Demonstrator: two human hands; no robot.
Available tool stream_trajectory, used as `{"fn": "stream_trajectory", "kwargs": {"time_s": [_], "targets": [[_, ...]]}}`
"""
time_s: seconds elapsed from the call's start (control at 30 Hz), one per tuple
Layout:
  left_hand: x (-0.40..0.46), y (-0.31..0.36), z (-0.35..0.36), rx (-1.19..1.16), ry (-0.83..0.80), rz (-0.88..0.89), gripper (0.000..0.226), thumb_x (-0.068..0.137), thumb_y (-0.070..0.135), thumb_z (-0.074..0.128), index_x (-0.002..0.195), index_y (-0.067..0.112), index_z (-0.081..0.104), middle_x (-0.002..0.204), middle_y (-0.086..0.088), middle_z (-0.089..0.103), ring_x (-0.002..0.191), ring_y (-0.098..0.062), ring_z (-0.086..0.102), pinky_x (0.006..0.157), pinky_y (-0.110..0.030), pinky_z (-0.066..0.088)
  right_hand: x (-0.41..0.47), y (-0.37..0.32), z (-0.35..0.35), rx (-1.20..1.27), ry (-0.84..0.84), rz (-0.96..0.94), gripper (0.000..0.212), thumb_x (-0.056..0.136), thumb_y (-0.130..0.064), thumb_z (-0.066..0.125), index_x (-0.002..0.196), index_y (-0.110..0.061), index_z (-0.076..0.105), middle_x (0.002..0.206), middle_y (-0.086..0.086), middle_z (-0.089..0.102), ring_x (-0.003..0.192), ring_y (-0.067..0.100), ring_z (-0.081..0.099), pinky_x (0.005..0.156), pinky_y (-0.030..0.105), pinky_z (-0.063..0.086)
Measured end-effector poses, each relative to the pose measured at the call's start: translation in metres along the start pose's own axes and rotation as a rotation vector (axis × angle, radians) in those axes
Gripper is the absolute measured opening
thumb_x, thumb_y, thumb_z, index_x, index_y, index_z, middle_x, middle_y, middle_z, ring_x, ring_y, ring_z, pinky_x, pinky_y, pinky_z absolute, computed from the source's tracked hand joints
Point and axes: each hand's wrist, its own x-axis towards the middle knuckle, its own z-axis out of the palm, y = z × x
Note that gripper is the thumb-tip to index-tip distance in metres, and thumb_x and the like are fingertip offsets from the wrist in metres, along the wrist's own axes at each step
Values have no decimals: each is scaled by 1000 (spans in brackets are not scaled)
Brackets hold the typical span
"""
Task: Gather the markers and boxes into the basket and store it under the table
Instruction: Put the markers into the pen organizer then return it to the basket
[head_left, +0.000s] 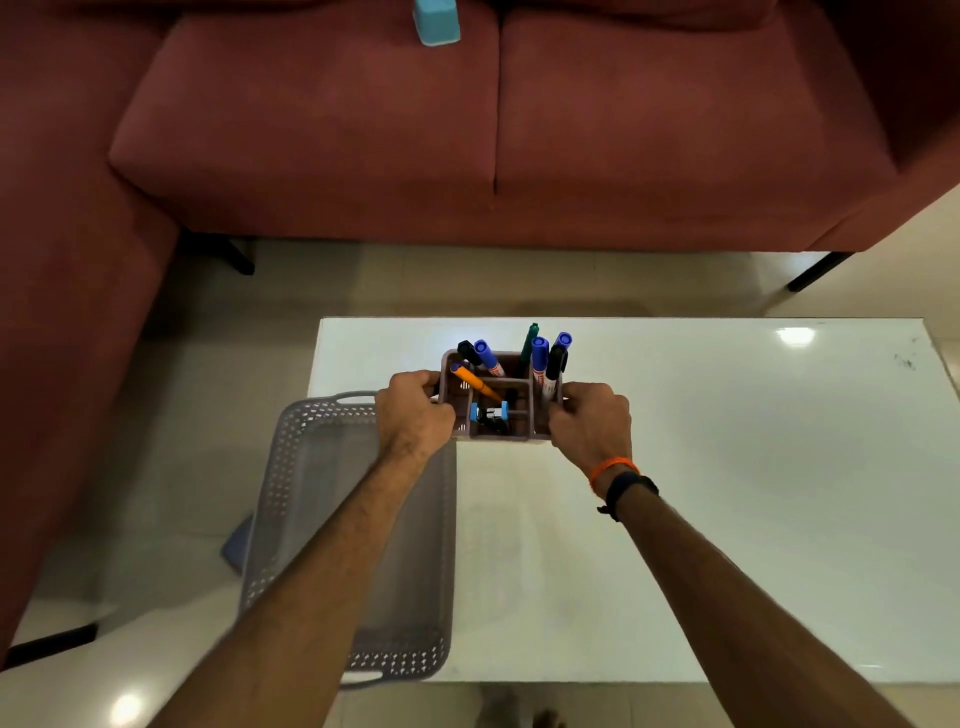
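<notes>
A brown compartment box (501, 387) holding several markers (540, 358), blue, black, green and orange, sits at the far left part of the white table (727, 493). My left hand (413, 410) grips its left side and my right hand (589, 421) grips its right side. A grey perforated basket (311, 467) lies on the table's left end under my left forearm, overhanging the edge; what shows of its inside holds nothing.
A dark red sofa (363, 130) stands beyond the table and wraps along the left. A light blue box (436, 21) rests on the sofa seat at the top. Tiled floor (467, 280) runs between the sofa and the table.
</notes>
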Motion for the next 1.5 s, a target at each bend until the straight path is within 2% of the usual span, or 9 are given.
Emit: {"fn": "stream_trajectory", "kwargs": {"time_s": [0.23, 0.3, 0.37, 0.5, 0.7, 0.8, 1.0, 1.37, 1.5], "targets": [[-45, -36, -46, -30, 11, -46, 35, 77, -5, 64, 107, 10, 71, 99, -4, 74, 91, -16, 68, 80, -25, 54, -57, -23, 14, 34, -60, -68, 17, 83, -13, 58, 80, -10, 74, 58, 4, 65, 62, 27, 67, 68, 32, 58], [-55, -47, -63, -47, 19, -54, 37, 78, -7, 63, 110, 11, 69, 102, -1, 72, 91, -15, 67, 69, -23, 56, -72, -32, 23, 39, -83, -82, 16, 84, -13, 58, 81, -10, 74, 58, 4, 64, 62, 26, 67, 67, 30, 57], [-60, -60, -78, -25, 43, -70, 38, 81, -6, 63, 114, 11, 68, 104, 0, 70, 87, -11, 61, 59, -14, 47, -82, -41, 35, 37, -104, -102, 16, 84, -14, 58, 79, -11, 73, 58, 4, 64, 61, 24, 67, 66, 30, 57], [-51, -96, -99, -8, 60, -134, 39, 78, -1, 66, 113, 14, 69, 106, -4, 73, 90, -17, 68, 78, -25, 56, -91, -54, 70, 9, -161, -107, 15, 84, -16, 59, 73, -13, 68, 59, 3, 62, 53, 16, 57, 52, 19, 45], [-16, -145, -110, -29, 15, -172, 43, 77, -4, 63, 115, 14, 68, 106, -3, 73, 92, -18, 70, 86, -34, 58, -86, -59, 136, -31, -187, -65, 13, 79, -13, 58, 82, -10, 71, 66, 4, 63, 58, 20, 54, 51, 17, 38], [5, -161, -105, -33, -32, -181, 44, 77, -7, 62, 116, 14, 68, 107, -3, 72, 96, -19, 69, 89, -36, 57, -79, -59, 157, -24, -175, -30, 16, 81, -13, 59, 88, -10, 72, 71, 6, 67, 62, 20, 57, 61, 23, 51], [41, -176, -96, -19, -121, -169, 48, 78, -8, 61, 121, 14, 63, 114, -5, 70, 103, -20, 67, 92, -39, 56, -60, -59, 185, -3, -143, 35, 15, 84, -14, 60, 92, -10, 73, 74, 4, 66, 67, 18, 58, 64, 24, 49], [69, -175, -90, -34, -169, -151, 51, 80, -5, 66, 127, 13, 58, 121, -6, 67, 109, -17, 62, 93, -25, 47, -40, -68, 195, -10, -82, 73, 19, 82, -11, 58, 95, -12, 71, 75, 2, 65, 71, 21, 61, 72, 30, 55], [68, -178, -90, -50, -169, -140, 53, 79, -5, 66, 128, 13, 58, 120, -6, 68, 112, -18, 63, 100, -31, 48, -44, -66, 198, 12, -81, 105, 27, 84, -15, 59, 109, -14, 69, 92, 6, 73, 83, 24, 66, 83, 32, 56]]}}
